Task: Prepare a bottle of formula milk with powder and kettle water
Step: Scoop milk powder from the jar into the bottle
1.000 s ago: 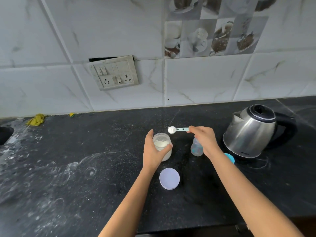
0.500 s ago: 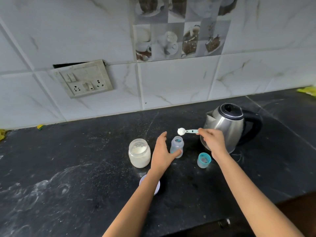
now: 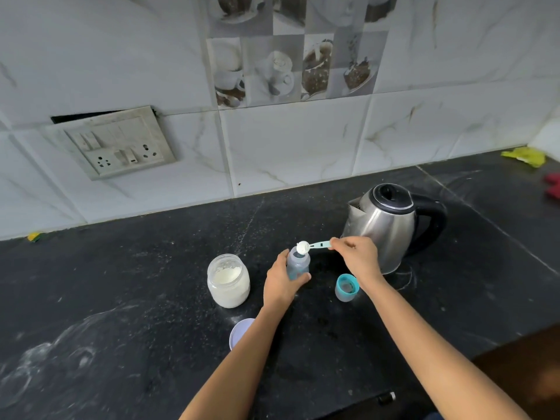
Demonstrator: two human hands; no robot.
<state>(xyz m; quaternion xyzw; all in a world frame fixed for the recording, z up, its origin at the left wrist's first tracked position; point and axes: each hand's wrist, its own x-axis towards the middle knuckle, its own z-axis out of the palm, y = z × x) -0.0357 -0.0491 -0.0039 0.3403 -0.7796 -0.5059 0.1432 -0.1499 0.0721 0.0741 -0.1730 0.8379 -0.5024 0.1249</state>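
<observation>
A small clear baby bottle [image 3: 298,262] stands uncapped on the black counter [image 3: 151,298], and my left hand [image 3: 281,281] grips its body. My right hand [image 3: 357,257] pinches the handle of a teal scoop [image 3: 315,245]; the scoop's bowl, heaped with white powder, sits right over the bottle's mouth. An open glass jar of white formula powder [image 3: 228,280] stands to the left of the bottle. A steel kettle [image 3: 385,225] with a black handle stands behind my right hand.
The bottle's teal cap [image 3: 347,287] stands just right of the bottle. The jar's pale lid [image 3: 239,333] lies near my left forearm. A wall socket panel [image 3: 118,144] hangs at the left; a yellow cloth [image 3: 522,156] and something red [image 3: 553,184] lie far right.
My left hand let go of the powder jar, moved right and took hold of the bottle. My right hand carried the heaped scoop down to the bottle's mouth.
</observation>
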